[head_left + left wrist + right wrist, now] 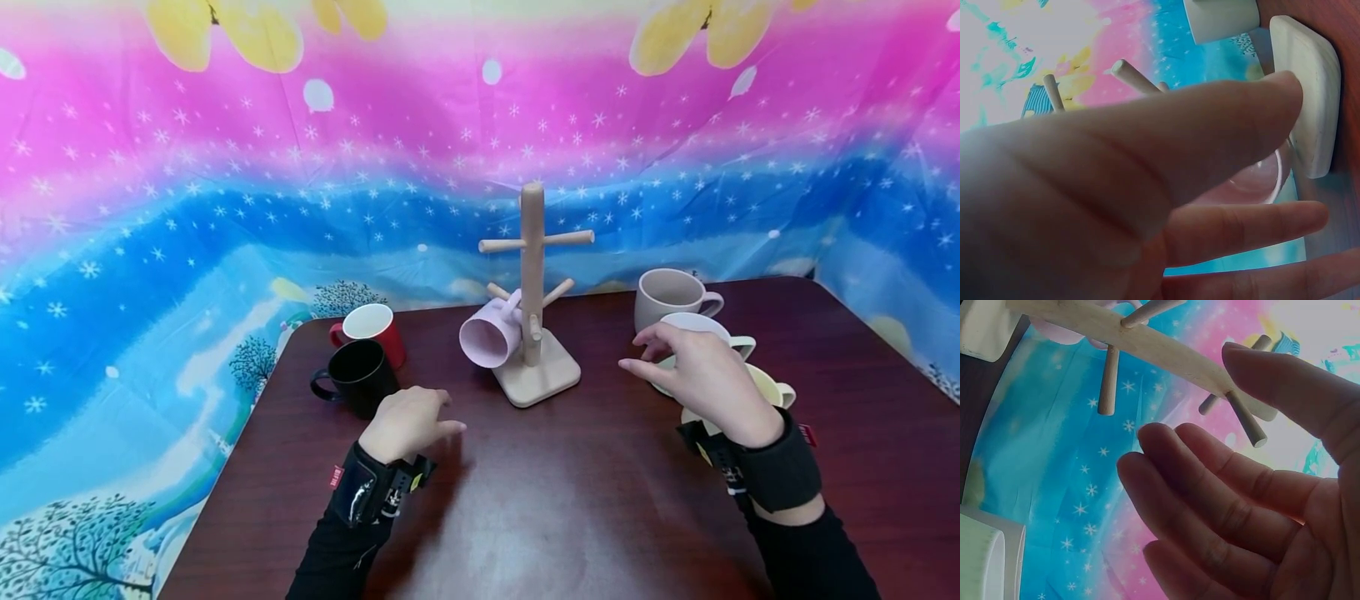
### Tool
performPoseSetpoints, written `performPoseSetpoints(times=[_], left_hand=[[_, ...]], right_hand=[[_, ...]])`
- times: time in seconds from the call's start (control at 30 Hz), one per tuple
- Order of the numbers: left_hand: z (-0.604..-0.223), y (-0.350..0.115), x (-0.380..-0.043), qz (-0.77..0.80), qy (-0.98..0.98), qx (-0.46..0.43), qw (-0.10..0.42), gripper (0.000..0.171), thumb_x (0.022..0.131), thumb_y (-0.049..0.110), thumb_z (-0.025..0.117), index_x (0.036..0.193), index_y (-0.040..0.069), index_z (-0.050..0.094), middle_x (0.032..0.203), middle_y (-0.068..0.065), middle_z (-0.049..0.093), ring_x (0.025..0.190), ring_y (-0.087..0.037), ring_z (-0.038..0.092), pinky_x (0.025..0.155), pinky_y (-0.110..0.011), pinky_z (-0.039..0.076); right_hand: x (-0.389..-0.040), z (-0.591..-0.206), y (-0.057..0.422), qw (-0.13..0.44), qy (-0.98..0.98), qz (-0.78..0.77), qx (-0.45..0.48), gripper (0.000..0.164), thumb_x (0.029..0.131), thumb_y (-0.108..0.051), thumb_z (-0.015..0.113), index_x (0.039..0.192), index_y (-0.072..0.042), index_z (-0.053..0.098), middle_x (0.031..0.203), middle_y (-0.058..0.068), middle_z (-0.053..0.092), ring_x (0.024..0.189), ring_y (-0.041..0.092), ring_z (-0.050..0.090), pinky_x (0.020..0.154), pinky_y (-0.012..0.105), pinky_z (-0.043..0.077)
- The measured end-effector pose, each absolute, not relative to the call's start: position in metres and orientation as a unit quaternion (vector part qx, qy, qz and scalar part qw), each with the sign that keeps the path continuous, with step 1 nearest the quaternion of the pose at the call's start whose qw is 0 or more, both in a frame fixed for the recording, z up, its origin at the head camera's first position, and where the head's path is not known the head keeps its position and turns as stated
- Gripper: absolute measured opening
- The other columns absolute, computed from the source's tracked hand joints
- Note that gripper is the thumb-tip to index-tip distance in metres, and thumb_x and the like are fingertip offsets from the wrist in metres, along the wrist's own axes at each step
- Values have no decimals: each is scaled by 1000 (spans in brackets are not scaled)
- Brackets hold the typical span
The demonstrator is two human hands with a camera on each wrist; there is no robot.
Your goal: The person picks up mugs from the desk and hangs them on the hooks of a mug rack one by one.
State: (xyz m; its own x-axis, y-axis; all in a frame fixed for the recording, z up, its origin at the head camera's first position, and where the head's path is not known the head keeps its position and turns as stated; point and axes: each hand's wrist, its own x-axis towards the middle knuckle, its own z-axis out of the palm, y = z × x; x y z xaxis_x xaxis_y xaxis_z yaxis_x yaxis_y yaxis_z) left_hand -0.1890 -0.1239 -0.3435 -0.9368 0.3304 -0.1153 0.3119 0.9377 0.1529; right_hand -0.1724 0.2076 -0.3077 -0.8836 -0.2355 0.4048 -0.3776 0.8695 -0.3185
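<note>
My left hand hovers over the table with loosely bent fingers, just in front of a black mug. Its thumb and fingers hold nothing in the left wrist view. The right hand is raised over the mugs on the right, its palm bare in the right wrist view. Under and behind it are a white-rimmed mug and a pale yellow mug, both partly hidden. Between the hands stands a wooden mug rack; a light pink mug hangs by its handle from a lower peg.
A red mug with a white inside stands behind the black one. At the back right is a grey mug. The dark wooden table ends at a printed cloth backdrop. The rack's upper pegs stick out sideways.
</note>
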Motion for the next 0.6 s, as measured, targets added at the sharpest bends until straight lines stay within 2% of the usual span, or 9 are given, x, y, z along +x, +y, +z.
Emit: performPoseSetpoints(times=[0.6], left_hand=[[-346,-123,-190,61,983,161,70,45,81,44,66,111,10,65,98,-5,69,86,-22,64,68,-38,51]], right_hand=[[-175,-309,206,157,-957,189,154,28,78,-32,72,93,-10,66,73,0,66,67,12,58,57,25,42]])
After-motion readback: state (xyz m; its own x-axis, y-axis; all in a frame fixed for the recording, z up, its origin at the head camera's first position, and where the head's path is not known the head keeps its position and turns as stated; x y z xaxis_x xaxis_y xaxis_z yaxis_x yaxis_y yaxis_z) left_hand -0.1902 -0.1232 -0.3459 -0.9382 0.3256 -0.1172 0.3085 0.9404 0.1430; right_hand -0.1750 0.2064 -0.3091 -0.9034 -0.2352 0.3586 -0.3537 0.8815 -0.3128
